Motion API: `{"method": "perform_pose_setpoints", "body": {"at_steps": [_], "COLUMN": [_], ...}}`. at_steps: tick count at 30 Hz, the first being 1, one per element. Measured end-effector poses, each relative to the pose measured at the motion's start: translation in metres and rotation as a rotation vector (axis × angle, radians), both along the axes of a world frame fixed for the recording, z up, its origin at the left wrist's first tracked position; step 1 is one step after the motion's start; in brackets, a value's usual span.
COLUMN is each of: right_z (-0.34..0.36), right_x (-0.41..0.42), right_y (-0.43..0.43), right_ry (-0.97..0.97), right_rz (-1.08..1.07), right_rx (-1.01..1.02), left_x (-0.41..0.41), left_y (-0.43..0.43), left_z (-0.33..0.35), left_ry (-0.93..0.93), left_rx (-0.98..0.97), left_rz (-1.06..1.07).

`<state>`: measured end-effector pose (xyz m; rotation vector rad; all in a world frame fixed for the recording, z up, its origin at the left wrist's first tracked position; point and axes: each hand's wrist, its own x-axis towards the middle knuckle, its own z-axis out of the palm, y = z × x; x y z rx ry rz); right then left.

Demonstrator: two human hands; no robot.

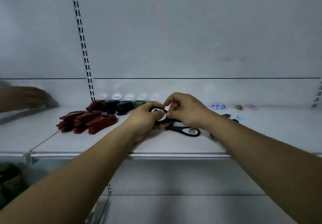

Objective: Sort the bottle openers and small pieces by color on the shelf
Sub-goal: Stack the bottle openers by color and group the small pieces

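1. The left hand [148,119] curls round a black plastic bottle opener [167,120], held just above the white metal shelf [174,148], to the right of the red opener stacks [87,121]. I cannot tell whether it holds more than one.
2. The right hand [186,110] is drawn close against the left. Its thumb and forefinger appear to pinch the ring end of the same opener, so both hands are together on it.
3. A loose black opener [186,131] lies flat on the shelf further right of the red stacks, under the right wrist.
4. The black opener stacks [118,106] stand just behind and right of the red stacks, with a green opener stack [138,104] next along.
5. The step in hand looks like squaring up black openers for the black stacks. To do it well, line up the ring ends, gather the loose one, then set them down flat so that nothing slides into the red or green stacks.
6. The small coloured pieces [218,106] (white-blue, grey, pink, pale blue) lie scattered far right of the red stacks and are not yet grouped.
7. Another person's blurred hand [26,98] reaches in well left of the red stacks, so keep clear of it.
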<state>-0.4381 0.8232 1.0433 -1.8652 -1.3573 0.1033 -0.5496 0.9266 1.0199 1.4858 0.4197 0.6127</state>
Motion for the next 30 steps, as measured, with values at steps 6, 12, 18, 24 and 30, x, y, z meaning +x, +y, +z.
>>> {"method": "perform_pose_setpoints", "body": {"at_steps": [6,12,18,24,30], "right_z": [-0.007,0.000,0.001,0.005,0.002], "right_x": [0.004,0.001,0.015,0.022,0.001], "right_y": [0.005,0.014,0.008,-0.010,-0.007], "right_ry": [-0.176,-0.344,-0.178,0.176,0.027], "right_rz": [-0.304,-0.322,-0.407,-0.326,-0.166], "right_rx": [-0.363,-0.560,-0.518,-0.052,-0.140], "left_x": [-0.006,-0.003,0.000,0.003,0.002], "left_y": [0.015,0.018,0.020,0.016,0.005], "left_z": [0.004,0.001,-0.002,0.003,0.002], "left_ry": [-0.090,-0.032,0.003,-0.017,0.025], "left_rx": [-0.158,-0.076,-0.066,-0.078,-0.009], "left_rz": [0.345,0.376,0.364,0.323,0.069]}}
